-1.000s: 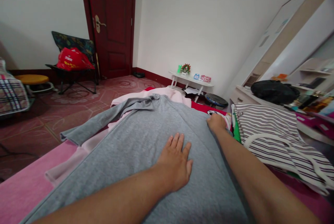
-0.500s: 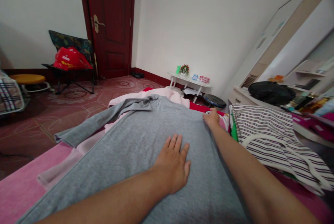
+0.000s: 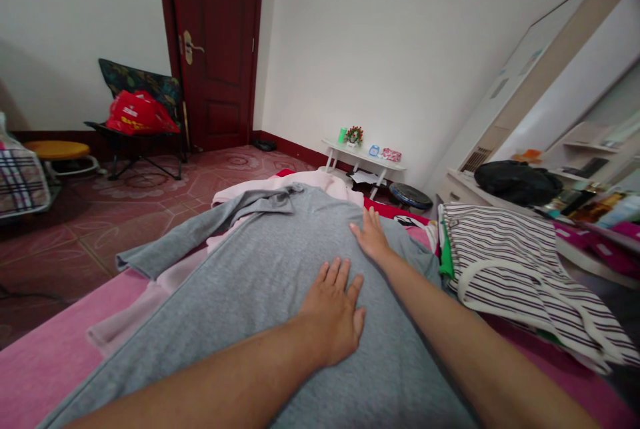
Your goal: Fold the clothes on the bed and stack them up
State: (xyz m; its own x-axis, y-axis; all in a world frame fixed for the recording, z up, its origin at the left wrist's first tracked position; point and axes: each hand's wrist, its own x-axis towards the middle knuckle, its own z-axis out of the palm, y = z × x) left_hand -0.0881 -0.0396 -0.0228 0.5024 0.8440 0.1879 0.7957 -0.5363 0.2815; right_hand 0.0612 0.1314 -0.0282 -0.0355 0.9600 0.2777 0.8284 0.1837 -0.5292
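Observation:
A grey long-sleeved shirt (image 3: 240,282) lies spread out before me, one sleeve stretched off to the left. Flat on its middle rests my left hand (image 3: 334,312), fingers spread. My right hand (image 3: 371,235) lies on the shirt farther up, near its right shoulder edge, with its fingers extended and nothing held. Under the shirt show pale pink clothing (image 3: 165,279) and a pink bed cover (image 3: 55,342). Just right of the shirt sits a stack with a black-and-white striped garment (image 3: 505,255) on top.
Red cloth (image 3: 380,207) lies beyond the shirt's far edge. By the wall stands a small white table (image 3: 333,145) with small items on it. A folding chair (image 3: 140,79) holds a red bag (image 3: 137,113) near the door (image 3: 215,49). A dresser (image 3: 457,192) stands at right.
My right hand has let go of the shirt's right edge and moved left, now flat on the fabric. Grey cloth now extends out to the right toward the striped stack. My left hand stays put.

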